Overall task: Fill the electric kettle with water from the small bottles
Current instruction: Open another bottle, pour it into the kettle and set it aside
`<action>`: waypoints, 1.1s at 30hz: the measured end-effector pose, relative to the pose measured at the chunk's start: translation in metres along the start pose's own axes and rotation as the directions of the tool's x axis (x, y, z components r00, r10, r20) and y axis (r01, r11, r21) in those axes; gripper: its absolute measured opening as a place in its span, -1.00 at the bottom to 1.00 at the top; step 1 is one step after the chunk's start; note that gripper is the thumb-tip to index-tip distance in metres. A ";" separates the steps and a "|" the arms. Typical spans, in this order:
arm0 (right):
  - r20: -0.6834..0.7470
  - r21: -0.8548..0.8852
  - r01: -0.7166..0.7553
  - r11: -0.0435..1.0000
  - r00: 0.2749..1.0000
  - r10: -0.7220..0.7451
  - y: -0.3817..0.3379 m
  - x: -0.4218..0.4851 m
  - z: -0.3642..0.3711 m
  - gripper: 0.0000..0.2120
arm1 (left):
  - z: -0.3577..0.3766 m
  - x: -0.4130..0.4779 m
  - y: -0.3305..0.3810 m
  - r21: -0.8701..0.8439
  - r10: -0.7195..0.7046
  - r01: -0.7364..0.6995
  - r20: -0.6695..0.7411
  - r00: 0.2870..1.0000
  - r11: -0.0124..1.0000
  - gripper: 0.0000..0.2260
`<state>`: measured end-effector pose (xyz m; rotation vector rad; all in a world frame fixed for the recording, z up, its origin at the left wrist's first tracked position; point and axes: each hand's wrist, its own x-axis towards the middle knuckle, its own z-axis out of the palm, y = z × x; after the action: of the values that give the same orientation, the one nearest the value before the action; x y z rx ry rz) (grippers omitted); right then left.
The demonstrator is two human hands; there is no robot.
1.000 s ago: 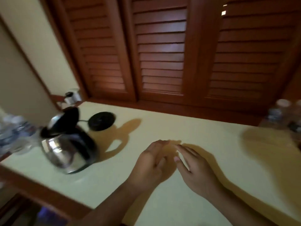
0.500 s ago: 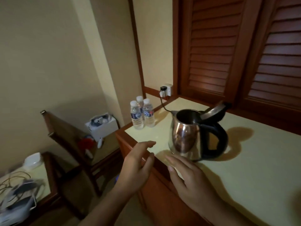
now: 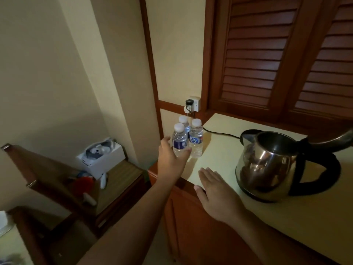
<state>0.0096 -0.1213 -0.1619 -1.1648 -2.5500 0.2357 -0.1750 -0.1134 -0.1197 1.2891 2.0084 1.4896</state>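
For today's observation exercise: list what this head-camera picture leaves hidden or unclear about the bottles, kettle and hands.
- Rear bottle: mostly hidden behind the two front bottles.
- Kettle lid: cut off by the right edge.
- Kettle's water level: interior too dark.
- Left hand grip on the nearest bottle: unclear; palm faces away.

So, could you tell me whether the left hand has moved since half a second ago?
Yes. The left hand has reached forward from the counter edge to the bottles, fingers curling round the nearest.

Head camera, looking down-forward, near countertop (image 3: 219, 150).
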 end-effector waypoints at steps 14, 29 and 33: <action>-0.372 0.253 0.027 0.967 0.925 0.071 -0.029 0.005 -0.076 -0.66 | -0.013 -0.023 0.005 -0.088 0.218 -0.216 0.018 0.976 0.973 -0.57; -0.233 -0.060 0.100 0.993 0.966 -0.111 -0.033 -0.042 -0.244 -0.68 | -0.023 -0.083 0.100 -0.393 0.518 -0.344 0.554 0.651 0.853 -0.54; -0.123 -0.018 0.117 0.993 0.985 -0.118 -0.027 -0.067 -0.274 -0.79 | -0.017 -0.084 0.123 -0.477 0.535 -0.257 0.656 0.532 0.840 -0.55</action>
<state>0.1303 -0.1855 0.0858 -0.9953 -2.5027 0.1182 -0.0844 -0.1855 -0.0248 1.8939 0.8789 1.0389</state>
